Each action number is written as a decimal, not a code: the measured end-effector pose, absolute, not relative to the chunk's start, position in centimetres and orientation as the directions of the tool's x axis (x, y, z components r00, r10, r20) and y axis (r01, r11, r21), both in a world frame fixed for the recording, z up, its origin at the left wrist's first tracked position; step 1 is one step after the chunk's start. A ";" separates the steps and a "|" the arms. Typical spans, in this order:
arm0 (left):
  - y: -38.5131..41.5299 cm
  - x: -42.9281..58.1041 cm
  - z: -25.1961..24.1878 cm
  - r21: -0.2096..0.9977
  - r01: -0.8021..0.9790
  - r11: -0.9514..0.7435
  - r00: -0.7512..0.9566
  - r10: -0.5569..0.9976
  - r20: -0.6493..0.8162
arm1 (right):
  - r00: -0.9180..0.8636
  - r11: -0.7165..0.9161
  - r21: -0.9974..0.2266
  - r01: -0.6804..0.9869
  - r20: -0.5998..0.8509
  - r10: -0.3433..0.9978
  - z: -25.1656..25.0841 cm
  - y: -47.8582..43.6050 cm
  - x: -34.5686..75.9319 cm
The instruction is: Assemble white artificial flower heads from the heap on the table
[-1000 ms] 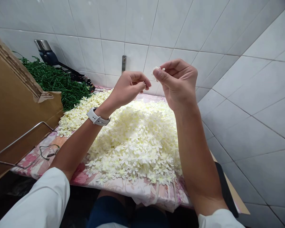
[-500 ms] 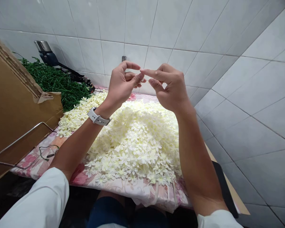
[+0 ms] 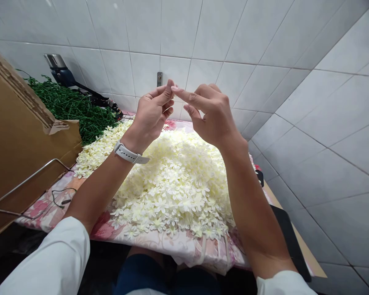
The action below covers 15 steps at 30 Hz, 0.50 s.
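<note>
Both my hands are raised above a big heap of small cream fabric flowers on a floral tablecloth. My left hand, with a white watch on its wrist, is curled, thumb and fingers pinched together. My right hand faces it, its index finger stretched to touch the left thumb tip and its other fingers bent. Whatever the fingertips pinch is hidden behind them.
A pile of green plastic stems lies at the back left, beside a dark tool with a metal top. A cardboard box with a wire handle stands on the left. Tiled walls close the back and right.
My hands have come together and shifted slightly left. The small white flower seen in my right fingertips a second ago no longer shows.
</note>
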<state>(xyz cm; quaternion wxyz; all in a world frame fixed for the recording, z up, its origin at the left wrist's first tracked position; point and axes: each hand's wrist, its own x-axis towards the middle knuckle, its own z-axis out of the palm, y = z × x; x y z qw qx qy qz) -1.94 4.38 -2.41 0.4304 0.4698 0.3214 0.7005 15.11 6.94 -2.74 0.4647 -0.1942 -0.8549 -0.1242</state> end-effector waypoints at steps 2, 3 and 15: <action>4.4 -1.9 -2.3 0.852 -0.341 -0.397 -0.172 0.918 0.358 | -0.484 0.887 0.023 0.461 0.845 0.229 -2.8 7.0 15.2; 4.4 -1.8 -2.3 0.853 -0.352 -0.387 -0.168 0.922 0.349 | -0.480 0.887 0.017 0.461 0.846 0.233 -2.8 7.1 15.3; 4.1 -1.9 -2.5 0.874 -0.125 -0.470 -0.256 0.866 0.429 | -0.359 0.915 -0.219 0.339 0.869 0.341 -2.4 7.0 15.6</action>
